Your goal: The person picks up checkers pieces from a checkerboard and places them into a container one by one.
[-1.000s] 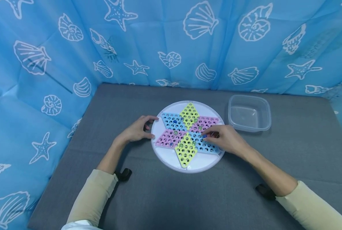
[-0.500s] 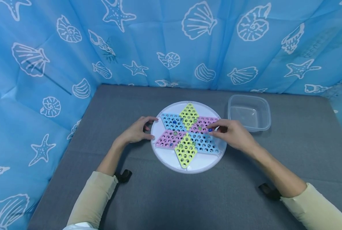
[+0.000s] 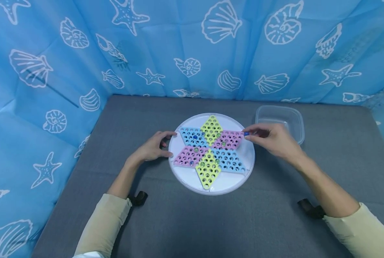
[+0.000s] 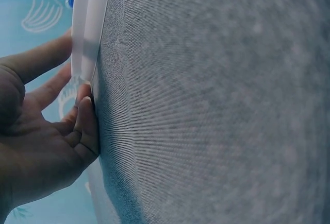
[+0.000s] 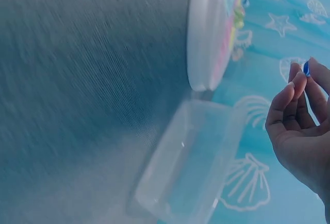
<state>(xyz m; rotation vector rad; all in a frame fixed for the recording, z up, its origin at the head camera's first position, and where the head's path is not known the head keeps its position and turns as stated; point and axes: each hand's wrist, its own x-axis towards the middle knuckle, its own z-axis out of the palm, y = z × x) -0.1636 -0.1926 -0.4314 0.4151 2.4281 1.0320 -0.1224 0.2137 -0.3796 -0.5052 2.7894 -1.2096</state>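
Observation:
My right hand pinches a blue marble between thumb and fingertips, held up over the right edge of a Chinese checkers board. The same marble shows in the right wrist view, well above the table. The round white board carries a star of blue, pink and yellow perforated points. Several marbles sit in its holes, among them a blue marble at upper left and a green marble right of centre. My left hand rests thumb and fingertips against the board's left rim, spread apart.
A clear plastic container stands on the grey table at the board's upper right, partly behind my right hand. A blue curtain with white shells hangs along the back and left side.
My right hand has lifted the blue marble from the lower-right blue point and carried it up and right, towards the clear container. The left hand has stayed at the rim.

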